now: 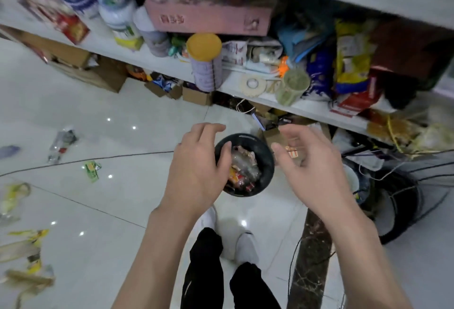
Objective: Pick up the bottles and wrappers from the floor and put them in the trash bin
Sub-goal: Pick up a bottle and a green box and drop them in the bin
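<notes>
A black round trash bin (266, 158) stands on the white tile floor below me, holding a clear bottle and several coloured wrappers. My left hand (199, 161) hovers over its left rim, fingers spread, holding nothing. My right hand (312, 158) hangs to the right of the bin, fingers loosely curled and apart, also empty. On the floor to the left lie a crushed clear bottle (61, 143), a green wrapper (91, 169), a yellow-labelled bottle (12, 200) and yellow wrappers (29, 259).
A cluttered white shelf (172, 68) with jars, boxes and bags runs across the top. Cardboard boxes (103, 73) sit beneath it. A black cable (73, 162) crosses the floor. A wire fan guard (403, 198) lies at right. My feet in white shoes (245, 247) stand behind the bin.
</notes>
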`<control>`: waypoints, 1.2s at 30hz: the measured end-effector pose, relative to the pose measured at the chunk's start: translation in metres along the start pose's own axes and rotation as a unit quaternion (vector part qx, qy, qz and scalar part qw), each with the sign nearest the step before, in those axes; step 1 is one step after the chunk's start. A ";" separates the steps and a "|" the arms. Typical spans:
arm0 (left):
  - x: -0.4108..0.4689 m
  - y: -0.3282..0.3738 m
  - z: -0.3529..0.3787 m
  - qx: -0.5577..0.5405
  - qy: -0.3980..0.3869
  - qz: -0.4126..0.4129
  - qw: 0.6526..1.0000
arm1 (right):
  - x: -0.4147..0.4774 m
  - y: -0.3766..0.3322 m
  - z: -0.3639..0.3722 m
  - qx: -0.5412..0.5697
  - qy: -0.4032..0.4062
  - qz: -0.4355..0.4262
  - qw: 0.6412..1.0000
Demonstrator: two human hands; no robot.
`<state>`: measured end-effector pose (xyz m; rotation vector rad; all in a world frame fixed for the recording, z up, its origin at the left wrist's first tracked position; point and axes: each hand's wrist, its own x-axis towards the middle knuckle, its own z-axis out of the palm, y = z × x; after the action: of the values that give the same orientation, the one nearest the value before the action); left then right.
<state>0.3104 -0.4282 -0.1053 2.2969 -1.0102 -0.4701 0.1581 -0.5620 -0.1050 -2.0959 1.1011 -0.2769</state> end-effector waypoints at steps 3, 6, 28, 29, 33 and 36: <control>-0.031 0.047 -0.056 -0.003 0.014 0.000 1.000 | -0.027 -0.046 -0.048 -0.003 -0.021 -0.042 0.999; -0.064 0.086 -0.107 0.009 0.027 0.001 1.000 | -0.056 -0.090 -0.093 0.005 -0.030 -0.073 0.997; -0.276 0.035 -0.238 -0.002 0.178 -0.187 0.966 | -0.174 -0.238 -0.058 -0.022 -0.211 -0.272 0.938; -0.284 0.023 -0.245 -0.003 0.185 -0.203 0.962 | -0.176 -0.250 -0.045 -0.026 -0.223 -0.285 0.932; -0.321 -0.033 -0.275 -0.013 0.210 -0.268 0.940 | -0.185 -0.303 0.011 -0.053 -0.265 -0.325 0.906; -0.351 -0.079 -0.302 -0.018 0.231 -0.318 0.919 | -0.195 -0.346 0.057 -0.067 -0.291 -0.347 0.889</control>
<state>0.2832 -0.0104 0.1065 2.4975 -0.0117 -0.1647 0.2824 -0.2566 0.1238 -2.3995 -0.0058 0.1093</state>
